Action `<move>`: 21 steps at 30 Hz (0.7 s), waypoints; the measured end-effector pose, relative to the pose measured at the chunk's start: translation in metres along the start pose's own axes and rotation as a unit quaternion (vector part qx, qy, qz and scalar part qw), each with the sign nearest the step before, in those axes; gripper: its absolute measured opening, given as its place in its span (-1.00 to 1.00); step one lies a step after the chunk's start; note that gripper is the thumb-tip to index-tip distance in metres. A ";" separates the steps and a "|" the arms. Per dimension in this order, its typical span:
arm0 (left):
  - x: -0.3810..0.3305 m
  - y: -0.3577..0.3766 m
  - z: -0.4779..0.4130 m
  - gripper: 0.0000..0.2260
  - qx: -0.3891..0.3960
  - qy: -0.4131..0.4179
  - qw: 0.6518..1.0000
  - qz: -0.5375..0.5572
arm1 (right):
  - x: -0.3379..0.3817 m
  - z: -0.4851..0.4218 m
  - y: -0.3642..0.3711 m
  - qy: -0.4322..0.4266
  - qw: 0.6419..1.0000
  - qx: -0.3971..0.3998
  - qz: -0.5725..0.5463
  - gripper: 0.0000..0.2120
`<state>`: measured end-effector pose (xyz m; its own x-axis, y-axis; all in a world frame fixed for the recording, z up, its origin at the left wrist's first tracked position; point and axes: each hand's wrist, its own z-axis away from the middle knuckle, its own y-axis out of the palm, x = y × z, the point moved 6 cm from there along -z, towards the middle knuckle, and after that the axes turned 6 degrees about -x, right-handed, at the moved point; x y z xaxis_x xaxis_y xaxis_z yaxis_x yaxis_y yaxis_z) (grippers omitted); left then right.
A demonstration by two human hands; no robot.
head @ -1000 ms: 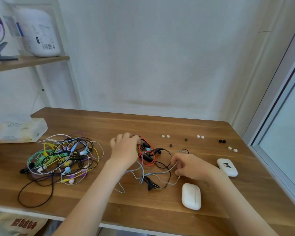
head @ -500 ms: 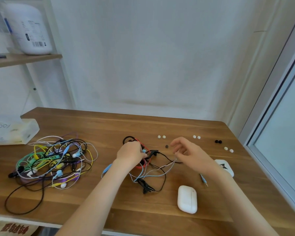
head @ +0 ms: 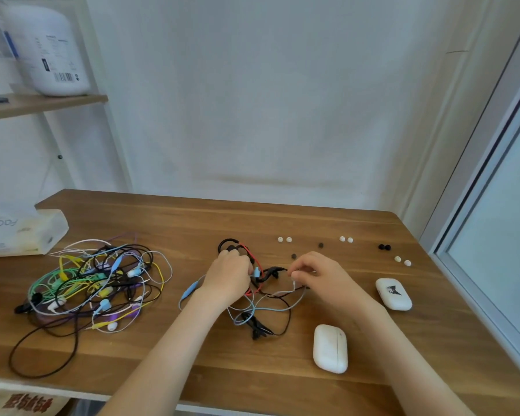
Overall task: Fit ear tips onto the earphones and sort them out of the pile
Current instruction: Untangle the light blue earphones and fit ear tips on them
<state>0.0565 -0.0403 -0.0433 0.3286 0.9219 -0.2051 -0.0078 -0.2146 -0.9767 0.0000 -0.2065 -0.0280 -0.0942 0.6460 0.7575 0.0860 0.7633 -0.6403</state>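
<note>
- Nearest on the bench (head: 192, 370): plain white case (head: 330, 348), between the forearms.
- Small tangle (head: 261, 307) of red, black and blue earphones lies mid-bench. Left hand (head: 228, 276) has its grip curled round the tangle's upper cords and covers them.
- Right hand (head: 318, 274): grip pinches a pale cord (head: 294, 284) from the tangle.
- Printed case (head: 394, 294) just right of it.
- Big pile (head: 96, 283) sits well left.
- Loose ear tips (head: 284, 239) in a row behind the hands.
- Tissue box (head: 21, 232) far left.

White wall (head: 252, 100) behind wood desk (head: 162, 211), wood shelf (head: 42, 103) upper L, grey-framed window (head: 499, 220) on R.
</note>
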 end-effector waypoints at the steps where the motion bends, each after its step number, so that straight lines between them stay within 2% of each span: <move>1: -0.001 -0.001 0.001 -0.77 0.004 0.013 1.000 -0.008 | 0.000 0.001 0.000 0.001 1.000 -0.001 -0.003 -0.91; 4: -0.006 -0.001 0.004 -0.83 0.026 0.034 0.999 -0.004 | 0.001 0.003 0.002 0.000 1.000 0.001 -0.012 -0.92; 6: -0.007 -0.003 0.005 -0.82 0.013 0.035 0.999 0.015 | 0.003 0.004 0.001 -0.007 1.000 -0.002 -0.013 -0.91; 10: -0.012 -0.024 0.009 -0.86 -0.097 0.029 0.992 0.078 | 0.002 0.003 -0.009 -0.014 0.998 -0.051 -0.034 -0.90; 14: -0.015 -0.049 0.013 -0.95 -0.163 0.000 0.955 0.248 | 0.002 0.001 -0.016 -0.006 0.995 -0.067 -0.069 -0.89; 17: -0.019 -0.062 0.015 -0.73 -0.178 0.005 0.917 0.357 | 0.004 -0.002 -0.020 -0.010 0.992 -0.094 -0.086 -0.88; 19: -0.022 -0.065 0.014 -0.70 -0.173 0.007 0.900 0.401 | 0.007 -0.004 -0.021 -0.012 0.989 -0.108 -0.100 -0.89; 21: -0.026 -0.060 0.010 -0.71 -0.145 -0.005 0.900 0.412 | 0.010 -0.008 -0.019 -0.007 0.984 -0.114 -0.135 -0.91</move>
<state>0.0393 -0.0481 0.0201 0.3159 0.4134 -0.8540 0.0012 -0.9003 -0.4354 0.0054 -0.2148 -0.0072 -0.1581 0.4212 0.8931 0.2766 0.8871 -0.3695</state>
